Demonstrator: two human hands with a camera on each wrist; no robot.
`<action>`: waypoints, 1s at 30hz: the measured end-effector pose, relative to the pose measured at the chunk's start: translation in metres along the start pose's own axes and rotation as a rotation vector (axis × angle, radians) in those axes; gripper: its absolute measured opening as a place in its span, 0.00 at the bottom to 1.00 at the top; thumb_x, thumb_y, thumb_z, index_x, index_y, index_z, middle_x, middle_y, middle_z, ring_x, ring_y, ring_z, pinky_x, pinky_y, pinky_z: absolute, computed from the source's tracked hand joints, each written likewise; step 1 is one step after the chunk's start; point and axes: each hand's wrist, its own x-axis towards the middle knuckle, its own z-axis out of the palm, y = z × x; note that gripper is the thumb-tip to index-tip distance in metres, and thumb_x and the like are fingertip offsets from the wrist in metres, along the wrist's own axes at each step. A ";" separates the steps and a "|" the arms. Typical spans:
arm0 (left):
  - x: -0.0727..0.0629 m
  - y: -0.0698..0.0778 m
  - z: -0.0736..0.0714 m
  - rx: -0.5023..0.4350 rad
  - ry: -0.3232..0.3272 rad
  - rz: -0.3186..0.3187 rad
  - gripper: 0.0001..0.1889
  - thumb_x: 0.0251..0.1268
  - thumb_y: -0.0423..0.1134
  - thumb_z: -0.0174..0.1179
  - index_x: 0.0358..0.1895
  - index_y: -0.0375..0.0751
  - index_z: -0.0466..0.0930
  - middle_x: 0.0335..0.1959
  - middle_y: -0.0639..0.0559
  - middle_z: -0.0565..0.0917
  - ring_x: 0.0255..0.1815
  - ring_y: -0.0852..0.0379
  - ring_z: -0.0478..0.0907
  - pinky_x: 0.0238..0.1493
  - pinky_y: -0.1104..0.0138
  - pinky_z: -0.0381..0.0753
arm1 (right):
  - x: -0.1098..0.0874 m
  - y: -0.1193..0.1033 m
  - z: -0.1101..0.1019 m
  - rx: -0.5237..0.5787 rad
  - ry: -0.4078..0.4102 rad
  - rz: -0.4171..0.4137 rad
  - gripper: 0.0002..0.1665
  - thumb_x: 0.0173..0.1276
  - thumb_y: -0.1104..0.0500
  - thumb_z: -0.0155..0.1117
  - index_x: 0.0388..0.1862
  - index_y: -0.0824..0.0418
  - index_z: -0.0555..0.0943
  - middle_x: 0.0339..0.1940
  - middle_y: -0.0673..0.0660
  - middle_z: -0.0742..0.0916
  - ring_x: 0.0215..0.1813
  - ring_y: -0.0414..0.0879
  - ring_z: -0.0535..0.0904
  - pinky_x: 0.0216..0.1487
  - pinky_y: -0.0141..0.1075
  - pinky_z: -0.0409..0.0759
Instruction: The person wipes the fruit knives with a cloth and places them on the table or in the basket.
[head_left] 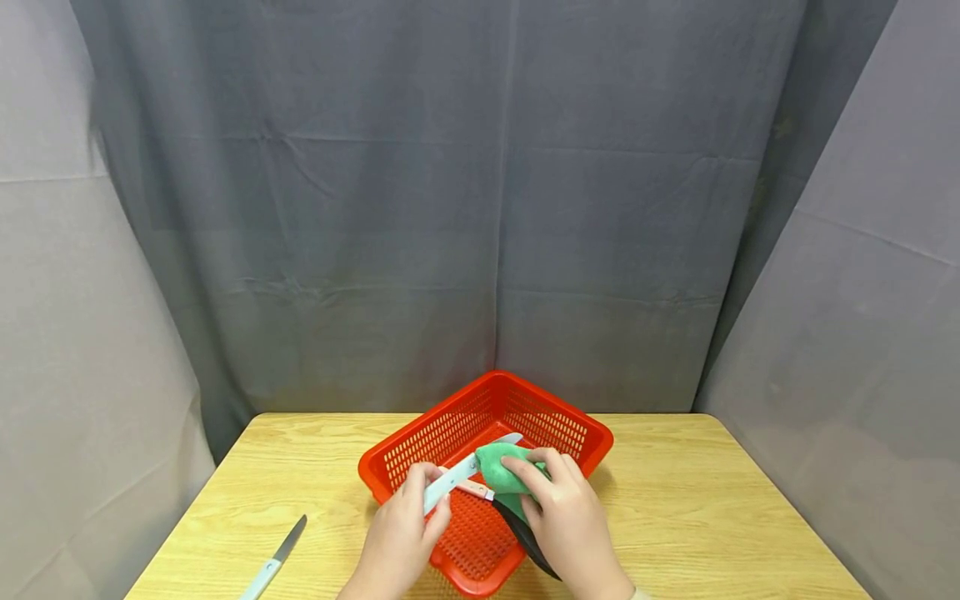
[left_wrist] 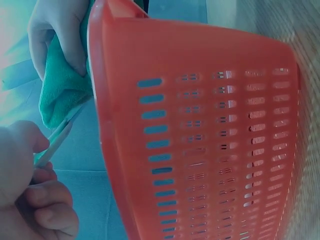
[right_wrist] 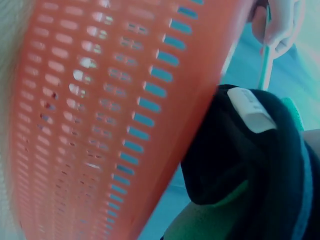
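My left hand grips a knife by its pale handle, above the red basket. The blade points up and to the right, its tip showing past a green cloth. My right hand pinches this cloth against the blade, near the handle end. Dark fabric with a white tag hangs below the right hand, over the basket's near right rim. In the left wrist view, the left fingers are curled round the handle.
The red perforated basket stands on the wooden table under both hands. A pinkish handle shows beneath the held knife. Another pale-handled knife lies on the table at the left. Grey curtains enclose the back and sides.
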 end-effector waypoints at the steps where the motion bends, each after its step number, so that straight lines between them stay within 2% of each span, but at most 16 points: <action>1: 0.000 0.000 0.000 -0.002 0.001 0.001 0.16 0.61 0.32 0.66 0.51 0.43 0.74 0.26 0.61 0.72 0.21 0.69 0.61 0.23 0.73 0.64 | -0.001 -0.001 0.001 0.006 -0.004 -0.006 0.36 0.41 0.72 0.83 0.50 0.47 0.88 0.45 0.52 0.84 0.40 0.46 0.79 0.38 0.37 0.84; 11: -0.001 0.000 0.001 0.004 0.021 0.042 0.17 0.61 0.32 0.66 0.51 0.43 0.74 0.26 0.61 0.71 0.22 0.68 0.61 0.24 0.73 0.64 | -0.001 -0.003 0.004 0.026 -0.019 0.009 0.36 0.41 0.72 0.84 0.50 0.47 0.88 0.45 0.51 0.84 0.41 0.47 0.80 0.39 0.38 0.84; 16: -0.001 0.001 0.000 -0.003 0.018 0.048 0.16 0.61 0.31 0.66 0.51 0.43 0.74 0.26 0.61 0.71 0.22 0.68 0.60 0.24 0.73 0.63 | -0.001 0.001 0.004 0.001 -0.012 0.030 0.35 0.42 0.72 0.83 0.51 0.47 0.88 0.45 0.51 0.83 0.41 0.46 0.79 0.39 0.38 0.84; 30: -0.001 0.001 0.000 -0.007 0.021 0.049 0.17 0.60 0.32 0.67 0.51 0.43 0.74 0.26 0.61 0.72 0.22 0.67 0.61 0.25 0.73 0.64 | 0.001 0.008 0.001 -0.031 0.026 0.091 0.33 0.44 0.73 0.81 0.50 0.50 0.88 0.42 0.55 0.83 0.41 0.53 0.80 0.40 0.42 0.84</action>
